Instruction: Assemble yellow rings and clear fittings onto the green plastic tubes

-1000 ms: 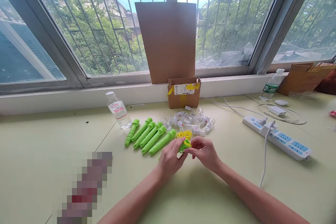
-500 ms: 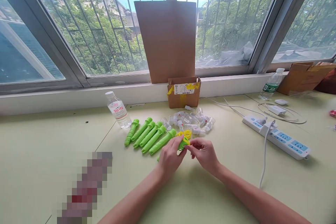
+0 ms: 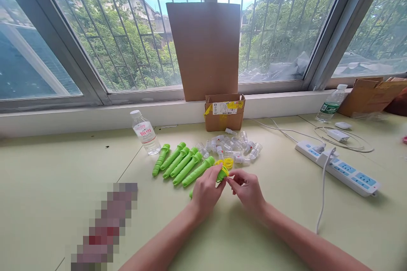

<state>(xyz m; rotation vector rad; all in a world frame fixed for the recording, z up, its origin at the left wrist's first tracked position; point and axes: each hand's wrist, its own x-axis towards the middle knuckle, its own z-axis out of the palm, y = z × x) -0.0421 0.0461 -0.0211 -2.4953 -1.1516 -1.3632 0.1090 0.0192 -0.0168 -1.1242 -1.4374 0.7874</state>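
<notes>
Green tube (image 3: 221,176) lies gripped in your left hand (image 3: 206,189) over the desk (image 3: 79,159), while your right hand (image 3: 249,188), curled, meets its yellow-ringed end (whether gripping, one cannot tell).

The pale table (image 3: 63,165) bears green tubes (image 3: 183,163) (clear vials (image 3: 232,153) too).

bare left hand (image 3: 205,190) on one side of the grip, bare right hand (image 3: 250,189) on the other, thin fingers (image 3: 212,174), narrow wrists (image 3: 264,208) just behind, two long, smooth, bare arms (image 3: 165,237) looking wider farther back
</notes>
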